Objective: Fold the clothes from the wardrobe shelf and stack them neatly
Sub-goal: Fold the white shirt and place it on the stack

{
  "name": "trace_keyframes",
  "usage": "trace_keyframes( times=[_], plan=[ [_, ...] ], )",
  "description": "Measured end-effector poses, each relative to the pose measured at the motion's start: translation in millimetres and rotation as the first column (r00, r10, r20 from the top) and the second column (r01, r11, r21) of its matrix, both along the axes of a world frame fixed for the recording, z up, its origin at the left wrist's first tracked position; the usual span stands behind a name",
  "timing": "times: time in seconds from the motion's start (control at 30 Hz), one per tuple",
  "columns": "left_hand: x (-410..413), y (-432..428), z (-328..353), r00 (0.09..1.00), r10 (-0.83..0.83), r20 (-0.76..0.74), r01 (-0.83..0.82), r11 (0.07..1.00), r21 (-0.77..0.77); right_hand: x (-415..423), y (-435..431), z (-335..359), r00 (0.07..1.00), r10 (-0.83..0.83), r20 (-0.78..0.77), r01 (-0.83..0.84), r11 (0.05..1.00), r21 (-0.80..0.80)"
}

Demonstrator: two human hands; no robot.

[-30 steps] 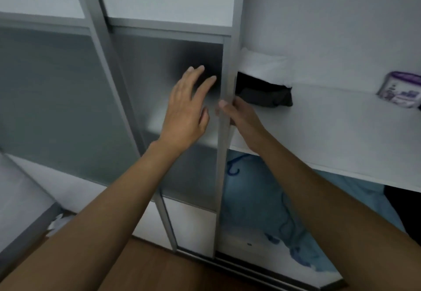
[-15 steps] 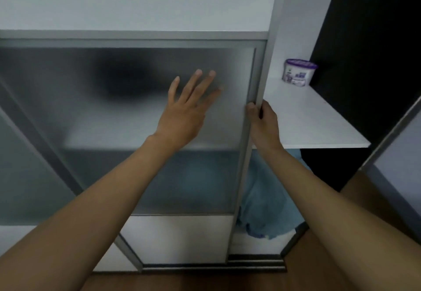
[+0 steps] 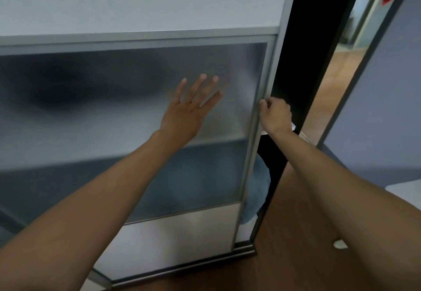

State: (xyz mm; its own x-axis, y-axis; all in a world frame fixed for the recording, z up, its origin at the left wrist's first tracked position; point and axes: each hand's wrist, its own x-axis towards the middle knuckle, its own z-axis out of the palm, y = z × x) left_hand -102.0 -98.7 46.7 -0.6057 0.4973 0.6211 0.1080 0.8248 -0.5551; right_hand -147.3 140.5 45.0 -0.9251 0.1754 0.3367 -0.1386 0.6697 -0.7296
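Against the frosted sliding door [image 3: 91, 108] the left hand [image 3: 186, 112] rests flat, fingers spread (holding nothing); the right hand [image 3: 276, 114] grips its right edge, fingers curled.

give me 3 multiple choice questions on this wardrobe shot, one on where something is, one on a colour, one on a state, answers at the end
1. Where is the right hand?
A) on the sliding door's edge frame
B) on the floor
C) inside a drawer

2. What colour is the cloth showing in the gap beside the door?
A) red
B) blue
C) yellow

3. How is the left hand placed?
A) curled round a hanger
B) flat, fingers spread, on the frosted panel
C) holding a folded shirt

Answers:
1 A, its fingers curl round the grey vertical frame.
2 B, blue fabric shows low in the gap.
3 B, the fingers are straight and apart against the panel.
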Motion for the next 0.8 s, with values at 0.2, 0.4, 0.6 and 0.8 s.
trace_keyframes(
  times=[0.2, 0.4, 0.6, 0.8],
  plan=[
    [-16.5, 43.0, -8.3, 1.000, -0.015, -0.021, 0.014, 0.999, -0.045, -15.9, 53.6, 6.1, 0.988, -0.067, 0.141, 0.066, 0.998, 0.014],
    [-26.5, 68.3, -15.8, 0.998, 0.028, 0.053, -0.024, 0.996, -0.081, -29.8, 105.6, 4.8, 0.967, -0.025, 0.253, 0.067, 0.985, -0.158],
    [-30.8, 91.4, -20.7, 0.995, 0.044, 0.084, -0.037, 0.995, -0.093, -40.5, 124.7, 3.5, 0.980, 0.031, 0.197, 0.010, 0.979, -0.206],
    [-30.4, 101.5, -30.8, 0.994, 0.067, 0.083, -0.059, 0.993, -0.098, -49.8, 127.3, -0.3, 0.991, -0.053, 0.125, 0.077, 0.979, -0.191]
  ],
)
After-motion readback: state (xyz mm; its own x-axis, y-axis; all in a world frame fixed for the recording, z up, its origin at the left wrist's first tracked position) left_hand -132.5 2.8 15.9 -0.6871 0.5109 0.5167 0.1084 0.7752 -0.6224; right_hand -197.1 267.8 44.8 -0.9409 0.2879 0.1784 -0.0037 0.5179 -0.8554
